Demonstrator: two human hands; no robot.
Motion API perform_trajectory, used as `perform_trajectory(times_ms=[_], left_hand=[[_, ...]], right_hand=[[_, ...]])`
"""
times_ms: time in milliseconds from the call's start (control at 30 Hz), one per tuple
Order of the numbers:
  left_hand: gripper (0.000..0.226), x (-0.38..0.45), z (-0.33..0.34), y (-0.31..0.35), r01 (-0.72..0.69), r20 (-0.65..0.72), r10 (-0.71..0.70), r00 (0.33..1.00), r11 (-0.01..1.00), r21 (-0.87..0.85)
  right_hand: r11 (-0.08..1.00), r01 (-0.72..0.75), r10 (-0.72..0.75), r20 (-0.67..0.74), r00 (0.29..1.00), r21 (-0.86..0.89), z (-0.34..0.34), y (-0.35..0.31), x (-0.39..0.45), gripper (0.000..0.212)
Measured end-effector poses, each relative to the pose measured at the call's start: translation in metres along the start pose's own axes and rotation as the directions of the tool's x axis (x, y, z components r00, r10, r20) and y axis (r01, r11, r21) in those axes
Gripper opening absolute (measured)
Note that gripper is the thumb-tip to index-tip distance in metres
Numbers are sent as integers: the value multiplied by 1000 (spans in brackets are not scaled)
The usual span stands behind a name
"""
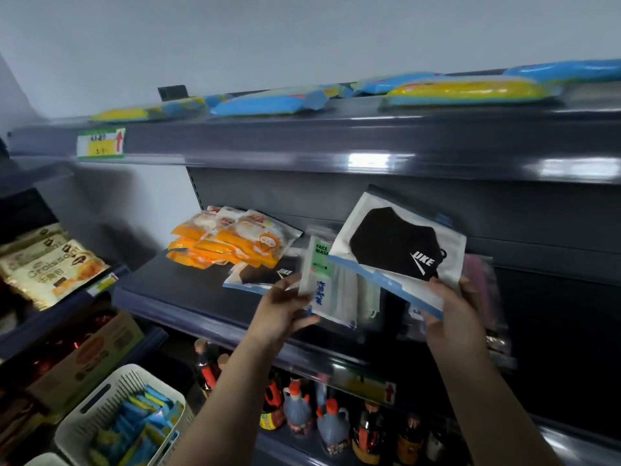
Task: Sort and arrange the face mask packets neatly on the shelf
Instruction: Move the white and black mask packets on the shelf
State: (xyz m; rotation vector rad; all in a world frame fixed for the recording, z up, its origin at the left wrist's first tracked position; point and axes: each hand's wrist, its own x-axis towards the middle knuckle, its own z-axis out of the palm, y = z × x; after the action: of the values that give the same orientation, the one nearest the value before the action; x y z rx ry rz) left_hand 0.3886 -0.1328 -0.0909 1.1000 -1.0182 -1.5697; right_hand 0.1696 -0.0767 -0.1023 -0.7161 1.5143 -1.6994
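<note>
My right hand [452, 307] grips a clear packet with a black "UKE" mask [400, 250], lifted and tilted above the middle shelf [188, 297]. My left hand [285, 311] holds a stack of white "FACE MASK" packets [331, 284] upright beside it. Another black-mask packet [260, 275] lies flat on the shelf just left of my left hand. A pile of orange packets [228, 242] sits further left at the back. Pinkish packets [487, 290] stand behind my right hand, partly hidden.
The top shelf [302, 139] carries blue and yellow packs. Bottles [312, 415] fill the shelf below. A white basket [111, 415] of blue items stands lower left, next to a cardboard box [87, 358] and croissant bags [50, 267].
</note>
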Motion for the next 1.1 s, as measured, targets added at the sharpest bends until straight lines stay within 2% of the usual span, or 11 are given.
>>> perform_trajectory(times_ms=[167,233,300,367,400,533,667,833,900,1033,1100], left_hand=[[48,39,5,-6,26,8,-26,1000,999,35],[52,45,7,-8,-27,-23,32,999,977,209],[53,53,4,-11,-119,-41,164,986,846,519],[43,57,-7,-10,-212,8,298,955,661,720],[37,58,-14,-7,-251,28,351,936,609,753],[29,69,-59,9,-337,64,504,862,473,814],[40,84,-111,24,-242,148,610,778,74,967],[47,114,-163,40,-225,382,592,709,-323,919],[55,129,-174,46,-250,463,519,719,-428,868],[66,154,-183,60,-300,513,330,792,-522,799],[66,164,-184,66,-349,529,288,798,-496,795]], right_hand=[[998,-18,17,23,1000,61,35,-13,14,47],[995,-26,20,65,998,94,44,-16,14,45],[985,-59,41,110,993,161,49,-13,18,46],[982,28,-52,123,991,189,54,-10,21,45],[986,82,-99,117,988,146,59,-14,20,43],[984,17,-30,72,997,176,87,-15,27,38],[988,-15,8,46,999,156,113,-7,22,33],[993,-83,81,24,996,88,137,14,10,23],[993,-103,102,9,995,55,145,16,3,22],[993,-85,86,-14,996,79,160,19,-8,29],[990,-69,73,-30,997,120,166,22,-14,32]])
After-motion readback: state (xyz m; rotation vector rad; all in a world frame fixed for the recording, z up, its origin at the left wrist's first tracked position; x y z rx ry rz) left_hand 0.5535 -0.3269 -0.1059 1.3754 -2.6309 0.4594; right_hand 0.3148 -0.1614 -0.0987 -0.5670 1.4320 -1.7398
